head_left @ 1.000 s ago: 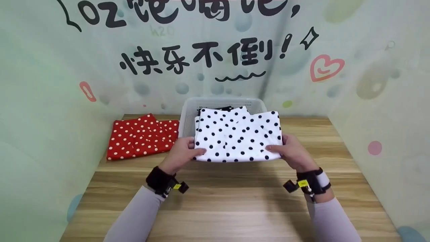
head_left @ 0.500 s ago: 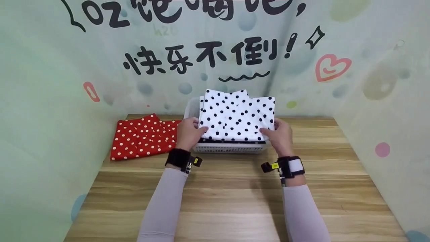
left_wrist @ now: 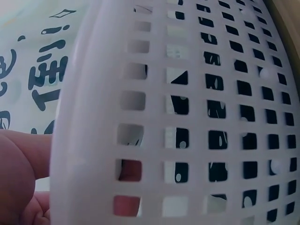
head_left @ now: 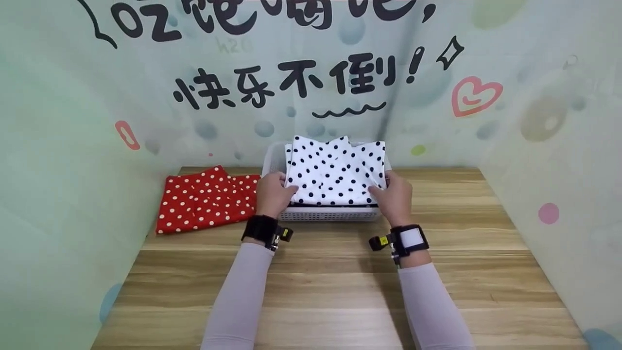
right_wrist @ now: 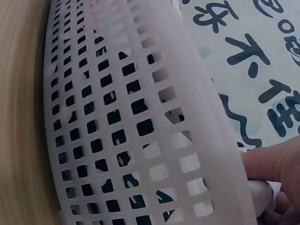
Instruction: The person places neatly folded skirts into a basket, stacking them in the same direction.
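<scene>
A folded white cloth with black dots (head_left: 335,170) lies over the opening of a white perforated plastic basket (head_left: 330,214). My left hand (head_left: 274,194) holds its left near corner, thumb on top. At the right near corner my right hand (head_left: 395,198) pinches the cloth in the same way. Both hands are at the basket's rim, and in the left wrist view a fingertip (left_wrist: 129,169) shows through the holes. Black cloth with white dots (right_wrist: 132,88) shows through the basket wall, beneath the white one.
A folded red cloth with white dots (head_left: 209,201) lies on the wooden table (head_left: 325,291), left of the basket. Behind the basket hangs a pale printed backdrop (head_left: 311,43), and its side panels flank the table.
Both hands carried the white dotted cloth away from me, from in front of the basket to over it. In the last half second it lowered slightly. The red cloth stayed put.
</scene>
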Available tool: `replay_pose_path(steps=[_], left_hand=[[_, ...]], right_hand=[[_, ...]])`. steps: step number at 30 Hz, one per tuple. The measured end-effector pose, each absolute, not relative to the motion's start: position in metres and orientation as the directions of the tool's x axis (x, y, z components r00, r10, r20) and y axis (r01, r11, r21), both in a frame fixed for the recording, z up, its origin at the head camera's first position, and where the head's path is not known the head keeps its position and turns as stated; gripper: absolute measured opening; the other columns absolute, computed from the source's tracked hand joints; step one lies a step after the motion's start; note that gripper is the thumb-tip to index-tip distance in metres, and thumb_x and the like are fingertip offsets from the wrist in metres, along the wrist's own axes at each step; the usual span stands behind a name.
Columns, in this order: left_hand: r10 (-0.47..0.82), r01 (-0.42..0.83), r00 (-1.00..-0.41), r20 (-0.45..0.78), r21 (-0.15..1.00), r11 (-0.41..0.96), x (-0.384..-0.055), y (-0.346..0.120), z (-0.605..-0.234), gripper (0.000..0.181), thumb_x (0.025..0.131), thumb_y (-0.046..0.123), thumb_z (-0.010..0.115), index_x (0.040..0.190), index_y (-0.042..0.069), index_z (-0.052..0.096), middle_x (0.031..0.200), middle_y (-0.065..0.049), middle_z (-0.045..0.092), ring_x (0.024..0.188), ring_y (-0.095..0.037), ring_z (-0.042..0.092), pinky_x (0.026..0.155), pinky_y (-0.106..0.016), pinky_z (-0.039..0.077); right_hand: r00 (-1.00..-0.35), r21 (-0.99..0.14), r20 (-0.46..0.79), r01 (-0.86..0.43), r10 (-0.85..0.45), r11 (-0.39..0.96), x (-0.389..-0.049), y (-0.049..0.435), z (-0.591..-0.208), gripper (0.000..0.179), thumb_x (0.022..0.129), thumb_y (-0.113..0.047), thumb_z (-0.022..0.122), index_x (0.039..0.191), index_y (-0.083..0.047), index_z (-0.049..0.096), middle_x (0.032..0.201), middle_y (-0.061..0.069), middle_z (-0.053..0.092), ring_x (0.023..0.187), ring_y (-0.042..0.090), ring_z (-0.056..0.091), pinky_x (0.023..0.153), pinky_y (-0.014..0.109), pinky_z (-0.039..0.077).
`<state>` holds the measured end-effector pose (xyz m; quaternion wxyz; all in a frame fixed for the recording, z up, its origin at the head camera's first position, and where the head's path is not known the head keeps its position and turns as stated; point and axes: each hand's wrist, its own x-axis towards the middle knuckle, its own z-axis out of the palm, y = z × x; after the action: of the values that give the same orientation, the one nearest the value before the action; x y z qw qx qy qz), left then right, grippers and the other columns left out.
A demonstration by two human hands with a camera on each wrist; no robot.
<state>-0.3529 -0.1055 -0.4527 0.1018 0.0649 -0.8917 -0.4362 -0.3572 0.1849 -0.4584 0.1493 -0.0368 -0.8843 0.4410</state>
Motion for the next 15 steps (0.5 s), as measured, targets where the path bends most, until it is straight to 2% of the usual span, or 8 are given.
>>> replay_pose_path(steps=[10,15], left_hand=[[-0.201,-0.041,-0.972,0.119,0.762,0.647,-0.3518,-0.1023,-0.4514,0.018,0.081,0.022,0.078,0.083,0.011,0.064,0.081,-0.005,0.064,0.076,-0.022,0.059,0.067,-0.034,0.048],[-0.212,-0.038,-0.968,0.138,0.749,0.661,-0.3507,-0.105,-0.4501,0.03,0.081,0.029,0.079,0.094,0.008,0.063,0.084,-0.003,0.059,0.079,-0.019,0.054,0.069,-0.03,0.044]], right_hand=[[-0.948,-0.761,0.252,-0.071,0.192,0.645,-0.3576,0.1819,-0.461,0.034,0.081,-0.014,0.078,0.112,-0.005,0.067,0.103,0.016,0.072,0.091,0.029,0.067,0.08,0.041,0.057],[-0.927,-0.762,0.303,-0.097,0.22,0.641,-0.3566,0.1844,-0.4604,0.054,0.08,-0.018,0.08,0.129,-0.005,0.06,0.12,0.018,0.069,0.106,0.031,0.067,0.093,0.042,0.056]])
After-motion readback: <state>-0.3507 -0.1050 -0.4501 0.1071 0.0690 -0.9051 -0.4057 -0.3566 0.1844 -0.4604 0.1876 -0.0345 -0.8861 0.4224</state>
